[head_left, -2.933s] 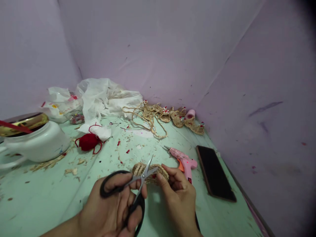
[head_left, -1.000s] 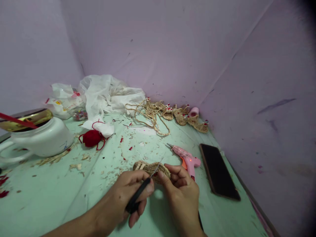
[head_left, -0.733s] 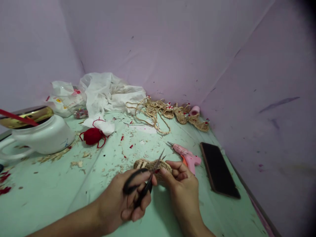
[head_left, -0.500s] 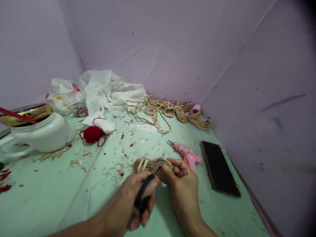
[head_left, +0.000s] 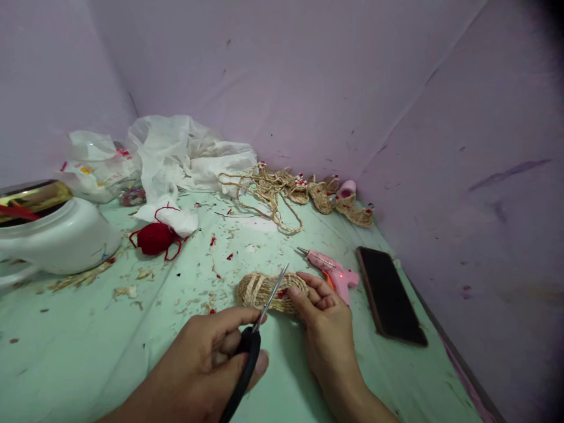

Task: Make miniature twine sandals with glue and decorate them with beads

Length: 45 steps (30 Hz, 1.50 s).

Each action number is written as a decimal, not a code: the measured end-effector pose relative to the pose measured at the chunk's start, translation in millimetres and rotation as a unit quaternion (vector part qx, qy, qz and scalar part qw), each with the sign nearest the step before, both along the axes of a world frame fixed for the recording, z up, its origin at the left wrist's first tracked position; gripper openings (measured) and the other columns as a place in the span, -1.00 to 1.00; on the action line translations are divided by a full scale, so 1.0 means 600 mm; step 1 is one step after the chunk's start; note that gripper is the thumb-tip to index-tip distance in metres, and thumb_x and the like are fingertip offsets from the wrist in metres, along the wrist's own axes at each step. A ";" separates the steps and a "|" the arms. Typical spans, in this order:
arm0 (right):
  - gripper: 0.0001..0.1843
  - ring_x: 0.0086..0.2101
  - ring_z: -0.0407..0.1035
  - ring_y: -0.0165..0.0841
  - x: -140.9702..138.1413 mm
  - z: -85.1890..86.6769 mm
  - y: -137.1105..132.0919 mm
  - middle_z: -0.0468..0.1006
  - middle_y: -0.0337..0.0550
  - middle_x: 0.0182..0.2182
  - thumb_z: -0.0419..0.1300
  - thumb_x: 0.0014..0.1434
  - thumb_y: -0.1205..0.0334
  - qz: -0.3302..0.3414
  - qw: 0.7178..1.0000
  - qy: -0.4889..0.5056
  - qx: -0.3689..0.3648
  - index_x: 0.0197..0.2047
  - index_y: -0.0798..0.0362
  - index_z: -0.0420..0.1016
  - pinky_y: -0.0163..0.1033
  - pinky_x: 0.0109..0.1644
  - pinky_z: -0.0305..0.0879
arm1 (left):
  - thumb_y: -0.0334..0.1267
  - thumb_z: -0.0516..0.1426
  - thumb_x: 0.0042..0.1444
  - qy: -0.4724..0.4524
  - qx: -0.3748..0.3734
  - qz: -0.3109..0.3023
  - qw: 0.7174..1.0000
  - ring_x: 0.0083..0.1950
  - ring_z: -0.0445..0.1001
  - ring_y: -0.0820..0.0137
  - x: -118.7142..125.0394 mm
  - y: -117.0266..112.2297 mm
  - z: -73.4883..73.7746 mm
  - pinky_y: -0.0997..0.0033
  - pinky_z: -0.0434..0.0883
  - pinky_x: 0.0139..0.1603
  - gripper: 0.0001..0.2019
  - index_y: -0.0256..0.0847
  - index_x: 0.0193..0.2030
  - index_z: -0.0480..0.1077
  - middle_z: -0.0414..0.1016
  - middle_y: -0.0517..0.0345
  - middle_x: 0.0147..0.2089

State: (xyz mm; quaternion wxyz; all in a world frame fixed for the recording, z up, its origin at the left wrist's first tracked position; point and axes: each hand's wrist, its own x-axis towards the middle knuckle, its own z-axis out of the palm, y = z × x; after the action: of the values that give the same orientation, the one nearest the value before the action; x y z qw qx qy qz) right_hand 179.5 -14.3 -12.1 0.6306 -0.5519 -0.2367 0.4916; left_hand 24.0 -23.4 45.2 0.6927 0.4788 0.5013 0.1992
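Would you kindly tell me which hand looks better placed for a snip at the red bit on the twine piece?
Probably the left hand: it holds the scissors, blades near the red bit, while the right hand grips one end of the twine piece.

A dark-screened phone lies on the green cloth, near a pink glue gun with a lit red dot. Red yarn touches a white scrap. A white pot stands at left. Along the mauve wall sit a white bag, loose twine, beaded slippers and a pink roll.
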 end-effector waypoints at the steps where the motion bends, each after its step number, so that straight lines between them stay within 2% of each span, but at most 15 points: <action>1: -0.63 -0.49 0.42 -0.45 0.001 -0.001 0.001 0.56 -0.27 -0.54 0.36 -0.18 0.27 0.001 1.000 0.002 0.001 -0.25 0.12 0.41 -0.36 -0.36 0.32 | -0.18 0.13 -0.12 0.008 0.005 -0.007 1.000 -0.69 0.05 0.62 0.001 0.000 -0.002 0.56 0.02 -0.64 -0.77 -0.23 -0.30 0.34 0.04 0.42 -0.67; 5: -0.67 -0.50 0.42 -0.46 0.003 -0.003 0.002 0.57 -0.25 -0.53 0.36 -0.18 0.26 0.007 1.000 -0.005 0.007 -0.30 0.11 0.41 -0.37 -0.36 0.32 | -0.22 0.11 -0.12 0.051 0.062 -0.038 0.996 -0.65 0.08 0.59 0.002 -0.001 -0.003 0.59 0.08 -0.62 -0.88 -0.23 -0.47 0.34 0.07 0.38 -0.66; 10: -0.68 -0.50 0.43 -0.46 0.000 0.001 -0.001 0.58 -0.24 -0.53 0.37 -0.19 0.26 0.003 1.000 -0.007 0.010 -0.33 0.11 0.42 -0.38 -0.37 0.33 | -0.19 0.07 -0.09 0.121 0.130 -0.063 0.982 -0.52 0.28 0.48 -0.001 0.001 0.003 0.59 0.21 -0.53 -0.84 -0.23 -0.43 0.39 0.32 0.25 -0.59; 16: -0.69 -0.52 0.43 -0.45 -0.005 0.009 -0.004 0.58 -0.23 -0.54 0.38 -0.21 0.26 0.011 1.000 -0.006 0.001 -0.35 0.12 0.43 -0.37 -0.40 0.34 | -0.25 0.04 -0.08 0.135 0.171 -0.097 0.971 -0.51 0.30 0.46 -0.003 0.006 -0.004 0.59 0.19 -0.54 -0.84 -0.23 -0.44 0.41 0.37 0.22 -0.55; 26: -0.70 -0.54 0.40 -0.51 0.002 0.006 0.001 0.56 -0.28 -0.57 0.38 -0.21 0.28 0.010 1.000 -0.009 0.014 -0.35 0.11 0.44 -0.43 -0.42 0.32 | -0.26 0.02 -0.05 0.109 0.141 -0.135 0.975 -0.47 0.31 0.46 -0.012 0.014 -0.001 0.60 0.21 -0.50 -0.82 -0.25 -0.43 0.42 0.41 0.22 -0.51; 35: -0.69 -0.54 0.39 -0.50 0.004 0.005 -0.002 0.54 -0.29 -0.57 0.38 -0.21 0.28 0.010 1.000 -0.009 0.013 -0.34 0.12 0.44 -0.42 -0.42 0.31 | -0.25 0.02 -0.07 0.141 0.178 -0.114 0.967 -0.49 0.28 0.47 -0.006 0.007 -0.008 0.59 0.22 -0.49 -0.82 -0.23 -0.48 0.42 0.35 0.25 -0.56; 39: -0.69 -0.55 0.39 -0.51 0.004 0.002 0.001 0.55 -0.29 -0.58 0.38 -0.21 0.28 0.013 1.000 0.007 0.014 -0.35 0.12 0.43 -0.43 -0.44 0.30 | -0.22 0.06 -0.07 0.097 0.129 -0.098 0.982 -0.51 0.23 0.50 -0.009 0.008 -0.007 0.61 0.19 -0.54 -0.86 -0.22 -0.42 0.39 0.29 0.27 -0.56; 43: -0.66 -0.54 0.41 -0.48 0.004 -0.001 0.003 0.57 -0.26 -0.55 0.38 -0.22 0.29 0.018 0.999 0.035 0.013 -0.33 0.13 0.42 -0.39 -0.41 0.32 | -0.11 0.11 -0.08 0.078 0.065 -0.038 0.994 -0.63 0.09 0.59 -0.016 0.013 -0.001 0.63 0.10 -0.65 -0.75 -0.21 -0.27 0.35 0.19 0.34 -0.59; 45: -0.65 -0.53 0.42 -0.46 0.005 -0.001 0.002 0.58 -0.23 -0.53 0.38 -0.22 0.30 0.021 0.999 0.043 0.010 -0.32 0.13 0.41 -0.37 -0.40 0.33 | -0.11 0.11 -0.09 0.067 0.056 -0.031 0.996 -0.65 0.08 0.58 -0.015 0.012 0.001 0.62 0.07 -0.68 -0.74 -0.21 -0.27 0.37 0.18 0.35 -0.62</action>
State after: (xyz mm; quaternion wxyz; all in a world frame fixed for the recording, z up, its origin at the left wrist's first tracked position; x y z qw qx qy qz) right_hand 182.2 -13.1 -12.7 0.6354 -0.5188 -0.2260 0.5253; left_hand 14.7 -16.1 45.9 0.6358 0.5442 0.5193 0.1731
